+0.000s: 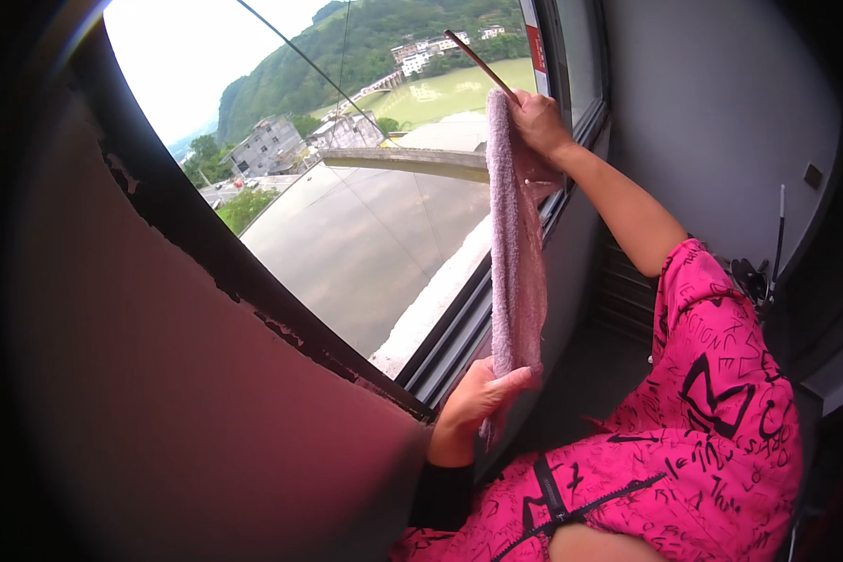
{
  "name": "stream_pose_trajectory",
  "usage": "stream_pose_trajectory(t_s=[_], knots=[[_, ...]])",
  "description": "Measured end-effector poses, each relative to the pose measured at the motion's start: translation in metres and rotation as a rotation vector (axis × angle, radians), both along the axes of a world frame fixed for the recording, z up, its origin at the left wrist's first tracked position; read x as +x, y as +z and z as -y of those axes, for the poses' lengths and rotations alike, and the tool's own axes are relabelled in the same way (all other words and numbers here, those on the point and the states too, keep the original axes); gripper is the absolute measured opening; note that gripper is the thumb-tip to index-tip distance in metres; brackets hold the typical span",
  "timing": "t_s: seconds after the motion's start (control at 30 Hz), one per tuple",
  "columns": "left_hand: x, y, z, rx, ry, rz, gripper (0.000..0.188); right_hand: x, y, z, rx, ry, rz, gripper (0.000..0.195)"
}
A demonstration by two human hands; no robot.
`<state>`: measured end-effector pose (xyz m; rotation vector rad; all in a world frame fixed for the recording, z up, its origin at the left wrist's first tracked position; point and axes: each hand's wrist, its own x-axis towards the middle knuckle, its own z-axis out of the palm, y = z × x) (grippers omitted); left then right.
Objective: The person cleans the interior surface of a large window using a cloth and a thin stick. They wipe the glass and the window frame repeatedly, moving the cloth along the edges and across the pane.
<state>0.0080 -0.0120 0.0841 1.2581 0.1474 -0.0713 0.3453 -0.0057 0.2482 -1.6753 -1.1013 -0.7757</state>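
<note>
A pink terry towel [504, 232] hangs lengthwise between my hands in front of the window. At its upper end my right hand [542, 125] is closed around a thin reddish-brown rod [479, 62], which sticks out up and to the left, and the towel's edge lies against that hand. My left hand [485, 393] grips the lower end of the towel, with the thumb across the cloth. Part of the towel looks thin and smooth on its right side. How far the rod runs along or inside the cloth is hidden.
The window's dark sliding track [456, 344] runs diagonally behind the towel. A dark, chipped frame edge [211, 270] borders the pink-tinted wall on the left. Right of my arm are a pale wall [716, 119] and dark slatted shelving [622, 291]. Outside lie a flat roof, buildings and a river.
</note>
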Motion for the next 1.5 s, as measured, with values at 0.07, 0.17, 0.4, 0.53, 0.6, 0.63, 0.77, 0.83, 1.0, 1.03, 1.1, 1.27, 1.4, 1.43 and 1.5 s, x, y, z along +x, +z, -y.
stream_pose_trajectory(t_s=[0.07,0.17,0.4,0.53,0.6,0.63,0.77,0.83,1.0,1.03,1.1,1.27,1.4,1.43,1.5], knots=[[0.006,0.002,0.010,-0.037,0.031,-0.023,0.034,0.024,0.011,0.003,0.075,-0.112,-0.047,0.036],[-0.010,0.002,0.021,-0.055,0.261,0.060,0.025,0.052,0.019,0.011,0.245,-0.116,-0.249,0.036],[0.017,0.063,0.008,0.870,1.185,0.480,0.033,0.092,-0.060,0.024,-0.136,-0.137,-0.159,0.031],[0.005,0.026,-0.004,1.584,1.028,0.162,0.047,0.045,-0.094,0.040,-0.652,-0.162,-0.154,0.036],[-0.008,-0.002,0.001,1.687,0.965,0.104,0.052,0.036,-0.089,0.049,-0.399,-0.104,-0.214,0.036],[-0.008,-0.008,0.011,1.692,0.972,0.092,0.052,0.019,-0.081,0.059,-0.230,0.063,-0.318,0.030],[-0.019,-0.025,0.037,1.656,0.926,0.141,0.049,-0.065,-0.084,0.090,0.425,1.358,-0.858,0.038],[-0.024,-0.030,0.040,1.653,0.870,0.189,0.052,-0.110,-0.100,0.086,0.405,1.539,-0.816,0.043],[-0.032,-0.008,0.052,1.589,0.841,0.193,0.044,-0.179,-0.124,0.055,0.326,1.620,-0.890,0.050],[-0.032,-0.003,0.054,1.574,0.841,0.202,0.044,-0.183,-0.126,0.053,0.277,1.560,-0.879,0.051],[-0.035,0.006,0.059,1.546,0.836,0.205,0.043,-0.183,-0.123,0.056,0.158,1.388,-0.915,0.054],[-0.046,0.023,0.068,1.648,0.652,0.201,0.032,-0.151,-0.085,0.076,0.432,1.507,-1.134,0.058],[-0.047,0.028,0.066,1.693,0.585,0.230,0.030,-0.161,-0.094,0.078,0.434,1.503,-1.288,0.054],[-0.047,0.030,0.067,1.679,0.557,0.247,0.030,-0.167,-0.098,0.077,0.503,1.523,-1.440,0.054],[-0.047,0.036,0.067,1.650,0.502,0.287,0.029,-0.186,-0.112,0.069,0.550,1.548,-1.701,0.053]])
